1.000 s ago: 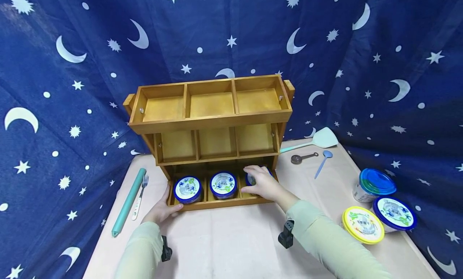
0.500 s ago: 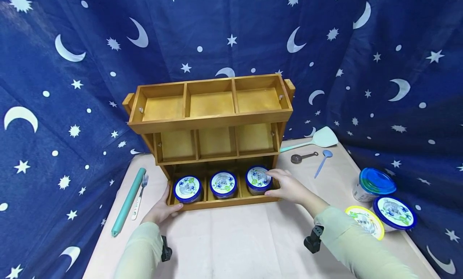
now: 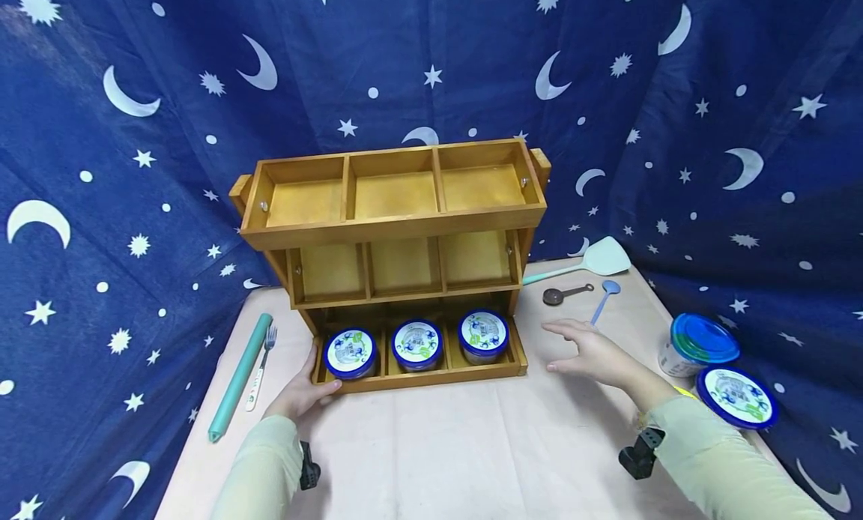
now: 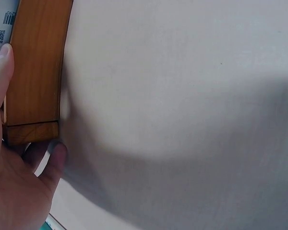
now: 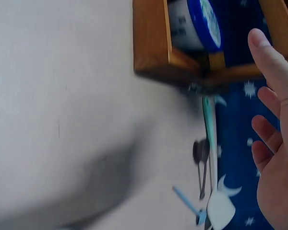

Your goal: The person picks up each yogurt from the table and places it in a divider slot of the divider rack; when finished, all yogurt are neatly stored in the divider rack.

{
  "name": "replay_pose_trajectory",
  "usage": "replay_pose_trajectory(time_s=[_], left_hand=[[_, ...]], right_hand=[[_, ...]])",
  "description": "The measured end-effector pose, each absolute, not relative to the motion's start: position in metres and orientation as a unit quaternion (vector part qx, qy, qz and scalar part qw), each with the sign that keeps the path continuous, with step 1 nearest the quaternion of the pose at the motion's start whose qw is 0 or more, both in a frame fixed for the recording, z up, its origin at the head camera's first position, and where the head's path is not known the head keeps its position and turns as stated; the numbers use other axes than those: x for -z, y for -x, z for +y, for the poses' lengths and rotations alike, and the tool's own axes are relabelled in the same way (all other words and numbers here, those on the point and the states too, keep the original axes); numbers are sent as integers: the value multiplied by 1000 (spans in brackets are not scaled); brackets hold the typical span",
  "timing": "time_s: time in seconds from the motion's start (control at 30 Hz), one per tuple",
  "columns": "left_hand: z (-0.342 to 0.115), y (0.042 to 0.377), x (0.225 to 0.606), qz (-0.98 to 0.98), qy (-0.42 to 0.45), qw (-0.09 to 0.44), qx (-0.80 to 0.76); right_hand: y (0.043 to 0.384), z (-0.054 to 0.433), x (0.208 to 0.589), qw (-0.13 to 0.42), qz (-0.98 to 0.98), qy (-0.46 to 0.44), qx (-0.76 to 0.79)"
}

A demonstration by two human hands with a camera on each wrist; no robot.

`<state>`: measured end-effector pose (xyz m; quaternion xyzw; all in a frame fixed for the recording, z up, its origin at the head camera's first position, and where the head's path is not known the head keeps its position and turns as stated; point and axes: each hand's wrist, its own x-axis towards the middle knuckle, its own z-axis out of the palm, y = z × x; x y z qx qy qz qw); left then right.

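Observation:
A three-tier wooden organizer [image 3: 391, 231] stands at the middle back, with three blue-lidded tubs in its bottom tier: a left tub [image 3: 350, 353], a middle tub [image 3: 417, 345] and a right tub [image 3: 483, 335]. My left hand [image 3: 301, 392] grips the bottom tier's front left corner. In the left wrist view, its thumb [image 4: 4, 57] lies along the wooden wall and the other fingers reach round the corner. My right hand [image 3: 593, 353] hovers over the table to the right of the organizer, fingers apart, holding nothing.
On the right stand a tub with a blue translucent lid [image 3: 704, 339] and a blue-rimmed tub [image 3: 736, 397]; a yellow-lidded tub is mostly behind the right arm. A spatula [image 3: 604, 256], measuring spoon [image 3: 554, 297] and blue spoon [image 3: 610, 288] lie behind. Left lie a teal rod [image 3: 239, 378] and fork [image 3: 261, 366].
My right hand has let go of the right tub in the bottom tier and moved away to the right. My left hand has stayed at the organizer's corner.

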<state>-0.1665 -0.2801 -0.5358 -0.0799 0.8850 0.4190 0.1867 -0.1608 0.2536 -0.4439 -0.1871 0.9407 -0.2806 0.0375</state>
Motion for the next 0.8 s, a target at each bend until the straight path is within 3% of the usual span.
replay_pose_trajectory(time_s=[0.37, 0.8], left_hand=[[-280, 167, 534, 890, 78, 186, -409], [-280, 166, 537, 886, 79, 184, -419]], right_hand=[[152, 303, 447, 74, 956, 115, 259], [132, 350, 464, 136, 959, 90, 232]])
